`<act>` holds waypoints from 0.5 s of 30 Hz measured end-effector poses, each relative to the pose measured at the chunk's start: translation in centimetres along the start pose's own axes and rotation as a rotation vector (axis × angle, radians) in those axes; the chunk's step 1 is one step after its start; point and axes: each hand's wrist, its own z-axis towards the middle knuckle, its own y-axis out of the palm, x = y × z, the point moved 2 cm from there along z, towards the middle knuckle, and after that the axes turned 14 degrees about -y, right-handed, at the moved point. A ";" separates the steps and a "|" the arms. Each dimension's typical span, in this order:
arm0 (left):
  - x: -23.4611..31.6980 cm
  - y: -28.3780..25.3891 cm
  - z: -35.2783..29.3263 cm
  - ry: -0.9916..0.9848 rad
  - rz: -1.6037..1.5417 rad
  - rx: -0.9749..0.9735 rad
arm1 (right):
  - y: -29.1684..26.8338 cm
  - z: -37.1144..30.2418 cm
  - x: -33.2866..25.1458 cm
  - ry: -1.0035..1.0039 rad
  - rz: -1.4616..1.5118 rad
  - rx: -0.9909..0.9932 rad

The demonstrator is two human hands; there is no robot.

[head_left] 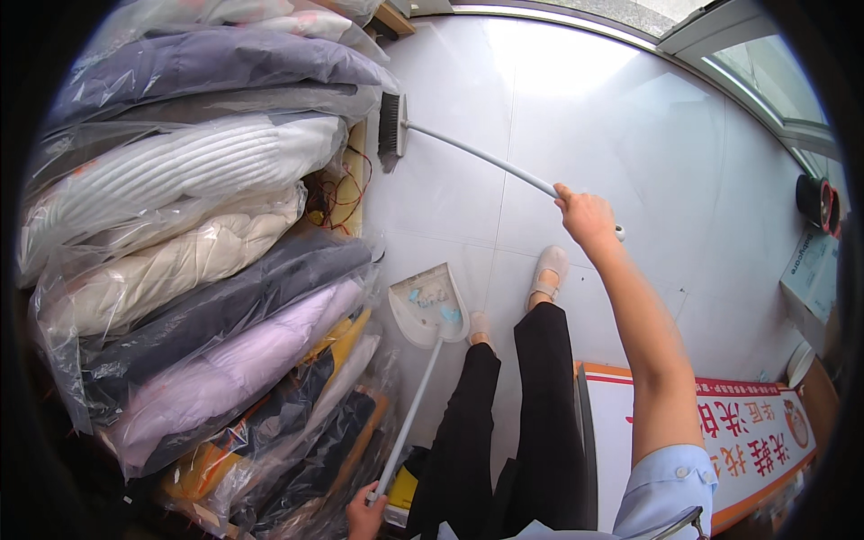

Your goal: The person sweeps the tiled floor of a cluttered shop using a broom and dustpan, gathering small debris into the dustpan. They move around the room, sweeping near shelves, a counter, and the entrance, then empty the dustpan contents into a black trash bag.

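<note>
My right hand is closed round the upper end of a broom with a pale grey handle. The broom's dark bristles rest on the floor beside the stacked bagged garments. Low in the view, my left hand grips the end of the long handle of a dustpan. The white dustpan lies on the floor in front of my left foot. Small light-blue scraps and grey bits of debris lie in it.
Bagged padded coats are piled along the left, with thin wires showing at a gap. A printed signboard lies at the lower right. A box and a dark round object stand near the glass door.
</note>
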 end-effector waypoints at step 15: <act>15.5 -3.6 -2.0 0.367 0.208 0.136 | -18.3 -27.8 26.2 0.494 -0.148 0.071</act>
